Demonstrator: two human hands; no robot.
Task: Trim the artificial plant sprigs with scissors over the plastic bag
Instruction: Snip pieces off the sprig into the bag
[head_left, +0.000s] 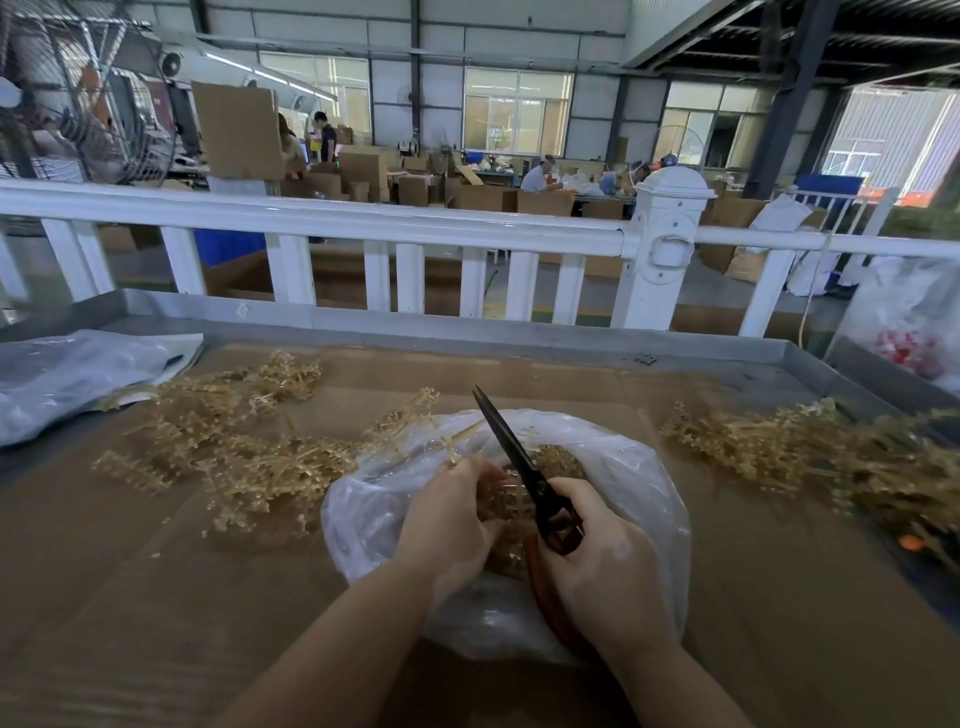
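A clear plastic bag (634, 483) lies open on the cardboard-covered table, with tan cuttings inside. Over it my left hand (447, 525) grips a tan sprig (457, 441) whose stem sticks up and to the left. My right hand (597, 561) holds black scissors (511, 447) with reddish handles, blades closed and pointing up and away. The blades stand just right of the sprig's stem.
A pile of tan sprigs (234, 441) lies left of the bag, another pile (810, 452) at the right. A folded plastic sheet (78, 374) sits at the far left. A white fence (363, 228) runs behind the table's raised metal edge (467, 332).
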